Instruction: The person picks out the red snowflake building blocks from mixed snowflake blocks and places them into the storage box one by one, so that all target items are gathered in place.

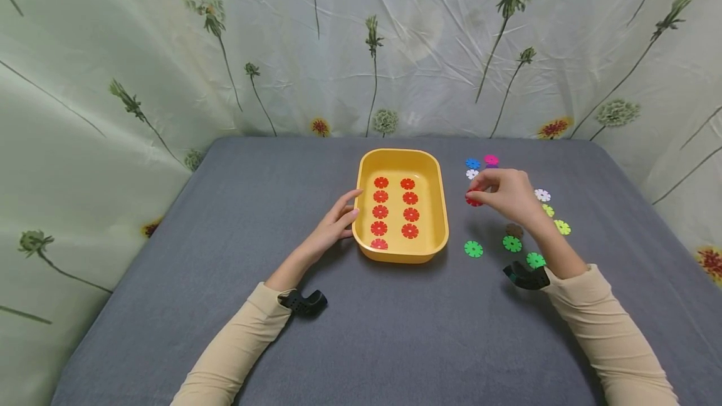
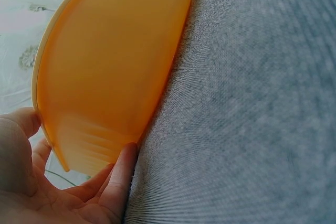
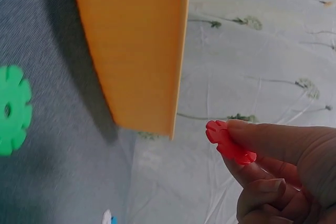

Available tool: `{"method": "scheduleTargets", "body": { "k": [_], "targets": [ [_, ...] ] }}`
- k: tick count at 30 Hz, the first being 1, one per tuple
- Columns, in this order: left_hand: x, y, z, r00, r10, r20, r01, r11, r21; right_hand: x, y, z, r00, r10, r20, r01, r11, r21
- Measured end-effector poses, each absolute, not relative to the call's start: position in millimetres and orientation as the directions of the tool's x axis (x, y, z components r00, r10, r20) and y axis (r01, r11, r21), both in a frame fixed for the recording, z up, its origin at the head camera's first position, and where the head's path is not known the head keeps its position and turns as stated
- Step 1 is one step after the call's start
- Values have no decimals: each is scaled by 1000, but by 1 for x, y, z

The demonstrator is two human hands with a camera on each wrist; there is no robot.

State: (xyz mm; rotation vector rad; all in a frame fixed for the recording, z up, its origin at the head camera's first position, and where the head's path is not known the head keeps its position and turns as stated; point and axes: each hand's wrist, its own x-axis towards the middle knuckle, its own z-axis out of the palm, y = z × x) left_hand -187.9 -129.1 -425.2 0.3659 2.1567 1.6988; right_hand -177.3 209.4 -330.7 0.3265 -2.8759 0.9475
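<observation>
A yellow plastic bin (image 1: pixel 402 257) stands on the table with two columns of red notched discs (image 1: pixel 410 198) lying flat inside. My left hand (image 1: pixel 333 224) rests against its left side. In the left wrist view, fairly straight fingers (image 2: pixel 119 182) touch the bin's outer wall, with the thumb by the rim. Right of the bin and above the table, my right hand (image 1: pixel 510 196) pinches another red notched disc (image 3: pixel 226 141) between thumb and index finger.
Green discs (image 1: pixel 473 249) and a brown disc (image 1: pixel 514 230) lie right of the bin. Yellow discs (image 1: pixel 562 227) and a white one (image 1: pixel 543 195) lie farther right. Blue (image 1: pixel 472 163) and pink discs (image 1: pixel 492 160) lie behind the right hand. A floral curtain (image 1: pixel 338 49) hangs behind the grey table.
</observation>
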Motion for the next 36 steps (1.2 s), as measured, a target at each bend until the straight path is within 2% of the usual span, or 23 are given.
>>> {"method": "scheduleTargets", "body": {
  "k": [14, 30, 36],
  "targets": [
    [-187, -128, -425, -905, 404, -136, -39, 238, 971, -178, 184, -331, -953, -269, 141, -295, 711, -638],
    [-188, -128, -423, -895, 426, -131, -41, 214, 976, -181, 161, -334, -902, -425, 79, -388, 715, -582],
    [-179, -127, -406, -891, 430, -144, -46, 231, 972, -180, 153, -333, -888, -458, 42, -400, 724, -562]
  ]
}}
